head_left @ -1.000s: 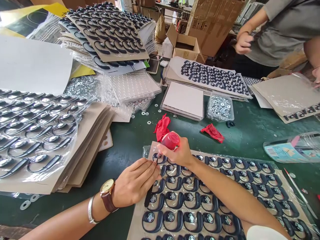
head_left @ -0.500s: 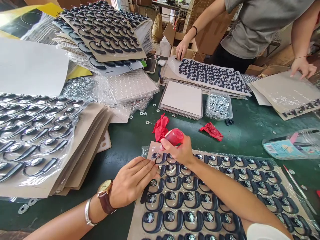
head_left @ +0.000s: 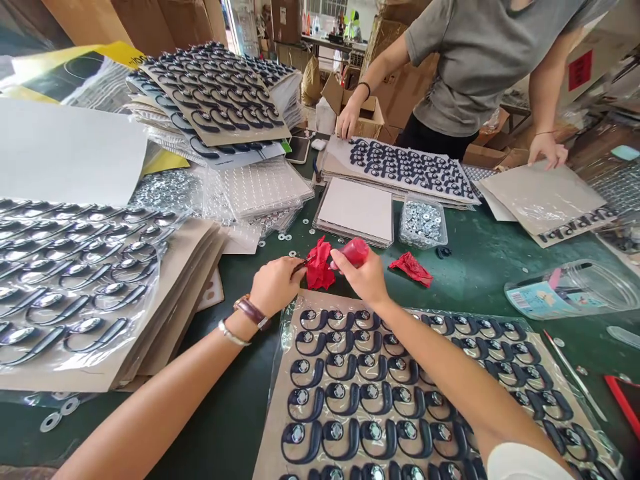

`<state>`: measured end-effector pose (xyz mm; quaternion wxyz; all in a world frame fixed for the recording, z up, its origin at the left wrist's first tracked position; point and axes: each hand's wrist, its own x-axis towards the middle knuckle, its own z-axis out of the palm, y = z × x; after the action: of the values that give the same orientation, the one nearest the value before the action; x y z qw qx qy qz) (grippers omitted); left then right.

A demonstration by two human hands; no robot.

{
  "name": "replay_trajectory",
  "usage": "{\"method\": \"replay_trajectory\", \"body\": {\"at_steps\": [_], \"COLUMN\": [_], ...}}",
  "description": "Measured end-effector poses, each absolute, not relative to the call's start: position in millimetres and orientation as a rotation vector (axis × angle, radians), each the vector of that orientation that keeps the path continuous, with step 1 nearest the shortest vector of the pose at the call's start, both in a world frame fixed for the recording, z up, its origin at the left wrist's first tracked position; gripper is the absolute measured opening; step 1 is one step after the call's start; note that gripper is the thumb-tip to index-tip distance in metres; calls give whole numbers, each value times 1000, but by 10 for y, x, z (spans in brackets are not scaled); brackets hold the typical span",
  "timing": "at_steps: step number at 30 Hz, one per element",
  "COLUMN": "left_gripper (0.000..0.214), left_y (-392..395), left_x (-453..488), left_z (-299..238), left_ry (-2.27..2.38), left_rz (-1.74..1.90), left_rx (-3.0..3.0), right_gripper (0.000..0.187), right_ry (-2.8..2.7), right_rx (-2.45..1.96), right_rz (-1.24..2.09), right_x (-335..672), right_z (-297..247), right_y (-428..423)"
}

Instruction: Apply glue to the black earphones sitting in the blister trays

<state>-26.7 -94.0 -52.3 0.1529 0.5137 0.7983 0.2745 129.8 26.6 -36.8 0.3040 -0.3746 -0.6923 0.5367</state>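
My right hand (head_left: 367, 279) grips a small red bottle (head_left: 354, 253), held just beyond the far edge of a cardboard sheet (head_left: 280, 413) covered with rows of black hook-shaped parts with metal discs. My left hand (head_left: 276, 285) is pinched on a thin dark tool whose tip touches a crumpled red cloth (head_left: 319, 265) on the green table. A watch and a bracelet sit on my left wrist. The two hands are close together, either side of the cloth.
Stacked sheets of the same parts lie at the left (head_left: 75, 280) and far left (head_left: 215, 93). A tray of washers (head_left: 423, 222), a second red cloth (head_left: 411, 268) and a clear plastic tub (head_left: 570, 290) sit on the table. Across it, another person in a grey shirt (head_left: 480, 60) handles sheets.
Both my hands lifted off the near sheet and moved away to the red cloth; the left hand closed on the thin tool. The person opposite leaned in over the far sheets.
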Motion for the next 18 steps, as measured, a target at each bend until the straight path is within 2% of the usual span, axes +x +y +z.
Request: {"method": "replay_trajectory", "body": {"at_steps": [3, 12, 18], "left_gripper": [20, 35, 44], "left_y": [-781, -705, -785], "left_x": [-276, -365, -452], "left_z": [-618, -459, -541], "left_ry": [2208, 2165, 2269], "left_rz": [769, 866, 865], "left_rx": [1521, 1523, 1469], "right_gripper": [29, 44, 48], "right_ry": [-1924, -1408, -1187], "right_rx": [-919, -1009, -1063], "right_rz": [1242, 1613, 1580], "right_x": [1210, 1056, 1201], "right_z": [-450, -444, -327], "right_y": [204, 286, 524]}}
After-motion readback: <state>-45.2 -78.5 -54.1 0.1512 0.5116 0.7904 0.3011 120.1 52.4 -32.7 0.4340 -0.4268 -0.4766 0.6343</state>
